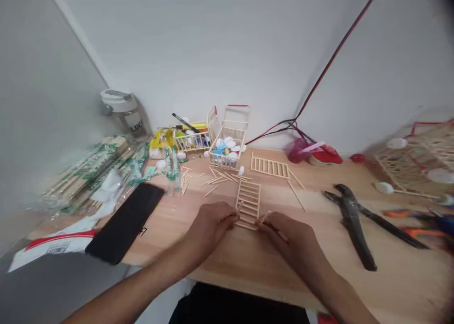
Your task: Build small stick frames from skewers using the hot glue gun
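Pinched fingers on both sides: my left hand [214, 222] grasps the near left edge of a ladder-like stick frame [248, 202], and my right hand [289, 234] clasps a short stick [264, 217] by the frame's near right corner. I cannot tell whether that stick touches the frame, which sits at the centre of the picture, its rungs running across between my hands.

Largest is the wooden table [244, 262], spanning the lower half of the frame. Plastic-wrapped chopsticks [88, 170] are heaped at the left, and a blurred stick structure with white discs [418, 161] stands at the right edge. Dark pliers [352, 215] lie splayed at lower right; a black phone [126, 223] lies aslant at lower left. Behind the chopsticks, in the upper left, stands a jar with a white lid [124, 111].

Above centre are two little stick carts: the left cart [193, 145] carries a pen and coloured bits, and the right cart [236, 122] holds white and blue pieces. Just right of them lies a flat slatted panel [270, 167]. Smallest are the loose sticks [297, 196], some below the panel, others scattered in front of the carts.
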{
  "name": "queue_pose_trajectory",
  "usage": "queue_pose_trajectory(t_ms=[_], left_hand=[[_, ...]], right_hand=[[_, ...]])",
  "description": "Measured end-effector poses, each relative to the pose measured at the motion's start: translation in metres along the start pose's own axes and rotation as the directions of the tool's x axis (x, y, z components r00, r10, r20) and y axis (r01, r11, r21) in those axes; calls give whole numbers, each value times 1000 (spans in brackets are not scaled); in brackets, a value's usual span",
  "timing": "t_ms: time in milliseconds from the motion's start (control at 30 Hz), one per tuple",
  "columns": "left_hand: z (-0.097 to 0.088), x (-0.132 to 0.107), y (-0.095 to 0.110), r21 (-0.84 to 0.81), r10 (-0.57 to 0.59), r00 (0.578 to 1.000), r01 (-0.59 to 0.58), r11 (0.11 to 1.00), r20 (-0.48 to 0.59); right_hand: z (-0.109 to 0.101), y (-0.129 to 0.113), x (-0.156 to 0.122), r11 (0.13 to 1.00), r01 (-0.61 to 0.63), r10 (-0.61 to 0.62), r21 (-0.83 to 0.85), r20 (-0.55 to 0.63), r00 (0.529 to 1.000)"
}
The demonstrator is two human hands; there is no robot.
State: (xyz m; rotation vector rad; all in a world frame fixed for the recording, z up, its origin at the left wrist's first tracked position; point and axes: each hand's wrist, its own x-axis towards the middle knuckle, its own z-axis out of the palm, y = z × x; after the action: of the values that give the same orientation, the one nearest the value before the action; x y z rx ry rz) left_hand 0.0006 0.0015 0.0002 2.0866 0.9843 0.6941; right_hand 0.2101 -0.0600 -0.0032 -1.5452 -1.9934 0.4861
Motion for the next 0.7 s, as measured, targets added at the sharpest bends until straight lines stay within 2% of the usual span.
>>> queue_pose_trajectory(t_ms=[133,233,333,400,467,500,567,700], left_hand=[[0,1,1,14,2,1000,-2,1000,-5],[-1,1,2,26,19,1000,-19,999,4],[-2,2,2,39,29,999,-30,999,18],[-3,3,2,58,28,999,-29,998,27],[-4,4,1,81,37,999,-39,996,25],[-4,5,1,93,45,999,-46,995,22],[-4,6,0,115,62,998,-65,991,23],[-5,6,1,141,50,998,-56,988,46]], right_hand=[[-5,-3,0,1000,-3,3,-3,28,1000],[-16,-1,-3,999,-36,37,-21,31,999],[-43,12,-11,991,-97,89,-89,-90,992],[-69,27,-20,965,-186,147,-186,-205,968],[-97,44,-32,887,-363,265,-286,-328,907],[-111,53,-39,817,-474,361,-329,-349,865],[-134,69,-53,664,-647,484,-375,-444,754],[-163,91,-79,402,-834,628,-377,-550,551]])
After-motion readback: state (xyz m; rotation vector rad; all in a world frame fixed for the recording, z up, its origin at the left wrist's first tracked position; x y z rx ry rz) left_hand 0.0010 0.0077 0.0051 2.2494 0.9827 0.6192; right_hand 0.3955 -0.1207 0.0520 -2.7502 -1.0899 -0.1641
